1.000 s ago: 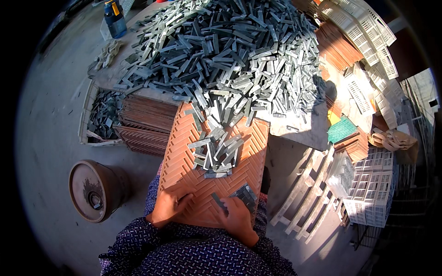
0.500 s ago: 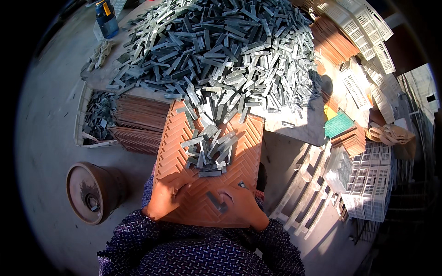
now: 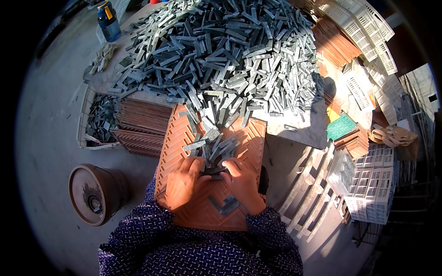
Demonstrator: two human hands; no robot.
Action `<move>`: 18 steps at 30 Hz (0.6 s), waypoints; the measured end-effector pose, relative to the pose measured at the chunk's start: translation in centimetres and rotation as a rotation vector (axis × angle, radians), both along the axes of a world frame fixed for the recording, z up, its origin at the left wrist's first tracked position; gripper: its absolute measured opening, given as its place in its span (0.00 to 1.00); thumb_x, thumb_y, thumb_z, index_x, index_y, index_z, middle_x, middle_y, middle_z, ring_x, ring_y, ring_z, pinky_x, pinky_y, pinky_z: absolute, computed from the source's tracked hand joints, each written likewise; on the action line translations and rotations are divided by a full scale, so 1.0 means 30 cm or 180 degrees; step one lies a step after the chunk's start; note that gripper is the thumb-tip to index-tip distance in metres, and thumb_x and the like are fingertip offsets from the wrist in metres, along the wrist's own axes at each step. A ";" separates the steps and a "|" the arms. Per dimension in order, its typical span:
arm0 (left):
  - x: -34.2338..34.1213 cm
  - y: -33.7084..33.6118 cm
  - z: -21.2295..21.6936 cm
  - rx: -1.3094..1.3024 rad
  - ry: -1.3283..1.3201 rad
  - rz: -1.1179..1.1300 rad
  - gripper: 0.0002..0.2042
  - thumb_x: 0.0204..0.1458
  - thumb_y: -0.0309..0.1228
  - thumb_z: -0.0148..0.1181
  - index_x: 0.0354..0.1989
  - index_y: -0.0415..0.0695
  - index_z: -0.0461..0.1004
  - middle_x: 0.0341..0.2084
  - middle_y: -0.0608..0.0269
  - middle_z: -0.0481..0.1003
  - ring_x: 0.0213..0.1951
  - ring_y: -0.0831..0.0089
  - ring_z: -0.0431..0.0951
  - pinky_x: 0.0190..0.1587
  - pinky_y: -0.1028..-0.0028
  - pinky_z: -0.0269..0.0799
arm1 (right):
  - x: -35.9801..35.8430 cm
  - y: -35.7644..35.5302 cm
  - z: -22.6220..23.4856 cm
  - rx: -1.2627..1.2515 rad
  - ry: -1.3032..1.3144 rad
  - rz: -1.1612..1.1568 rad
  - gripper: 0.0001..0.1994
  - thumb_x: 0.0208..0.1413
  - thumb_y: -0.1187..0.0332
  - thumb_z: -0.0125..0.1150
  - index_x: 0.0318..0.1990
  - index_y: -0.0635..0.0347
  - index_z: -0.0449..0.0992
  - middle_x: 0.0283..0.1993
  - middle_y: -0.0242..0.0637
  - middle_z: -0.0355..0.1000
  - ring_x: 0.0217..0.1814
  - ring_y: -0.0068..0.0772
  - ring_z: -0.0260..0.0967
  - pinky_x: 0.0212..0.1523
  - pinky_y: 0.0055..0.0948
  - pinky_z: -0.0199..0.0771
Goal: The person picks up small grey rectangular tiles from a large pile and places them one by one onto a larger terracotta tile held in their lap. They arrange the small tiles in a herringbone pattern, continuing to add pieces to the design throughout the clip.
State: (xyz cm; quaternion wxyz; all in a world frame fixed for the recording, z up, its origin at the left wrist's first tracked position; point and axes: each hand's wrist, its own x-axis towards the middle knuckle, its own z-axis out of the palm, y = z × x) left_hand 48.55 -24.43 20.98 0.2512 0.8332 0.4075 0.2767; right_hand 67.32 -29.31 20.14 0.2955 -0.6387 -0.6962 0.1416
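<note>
Both hands, left hand (image 3: 183, 181) and right hand (image 3: 240, 179), are set on the herringbone tray (image 3: 248, 142), fingers curled around grey strips (image 3: 211, 149) at its middle. Strips are best seated flat, each aligned with its groove.

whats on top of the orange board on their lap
A loose bunch of grey strips, both hands, left and right, at its near edge, and a few strips set into the board's grooves. What lies beneath the hands is hidden.
</note>
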 end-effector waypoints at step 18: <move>-0.229 -0.102 -0.045 -0.0950 -0.0557 0.0507 0.17 0.39 0.20 0.67 0.40 0.42 0.75 0.33 0.55 0.76 0.33 0.61 0.77 0.35 0.69 0.73 | -0.059 -0.101 -0.044 -0.0435 0.0016 -0.0196 0.12 0.49 0.65 0.63 0.39 0.60 0.72 0.30 0.42 0.70 0.32 0.44 0.71 0.29 0.37 0.70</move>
